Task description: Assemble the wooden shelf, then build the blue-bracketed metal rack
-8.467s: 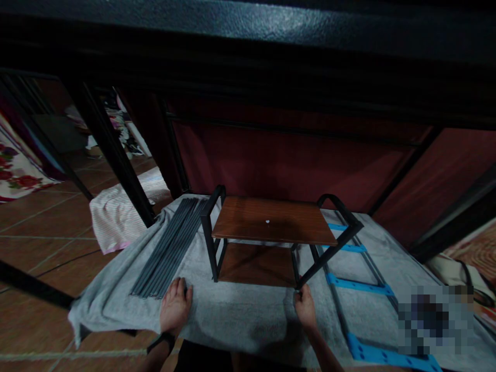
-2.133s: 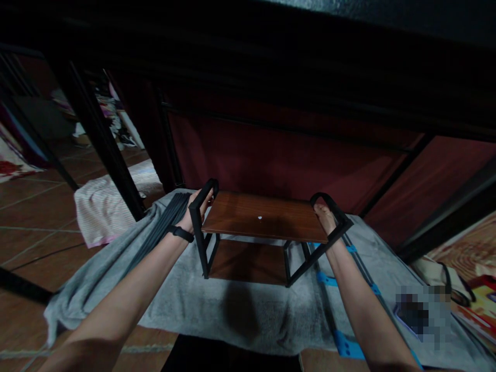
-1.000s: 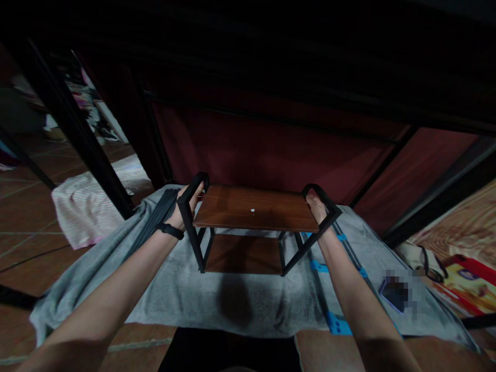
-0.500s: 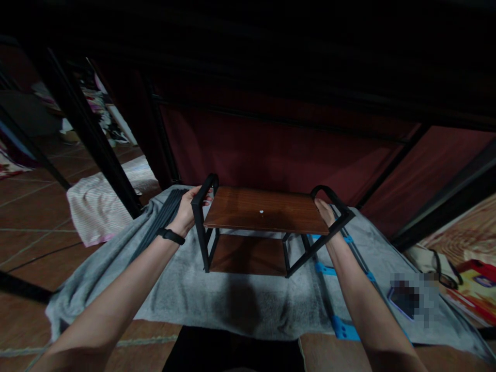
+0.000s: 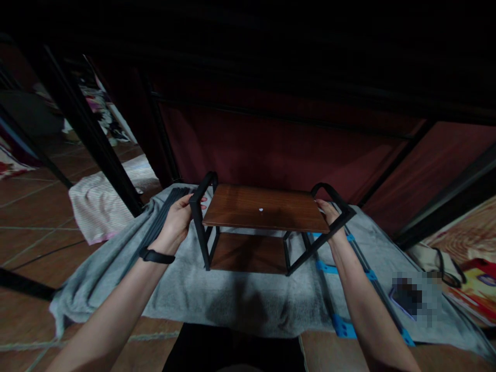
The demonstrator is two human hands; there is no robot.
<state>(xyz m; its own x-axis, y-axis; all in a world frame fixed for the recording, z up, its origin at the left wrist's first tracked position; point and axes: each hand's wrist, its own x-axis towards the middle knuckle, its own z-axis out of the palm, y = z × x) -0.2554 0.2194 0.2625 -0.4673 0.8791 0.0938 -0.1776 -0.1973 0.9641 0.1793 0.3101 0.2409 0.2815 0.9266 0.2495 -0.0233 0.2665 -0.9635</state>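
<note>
Left hand (image 5: 178, 219) and right hand (image 5: 328, 213) are touching the rack (image 5: 267, 219) at 9 and 3 o'clock, grip closure unclear; uneven pulling would be risking tilt.

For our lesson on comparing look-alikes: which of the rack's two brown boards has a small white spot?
The upper board has the white spot near its middle; the lower board shows none on its visible part.
</note>
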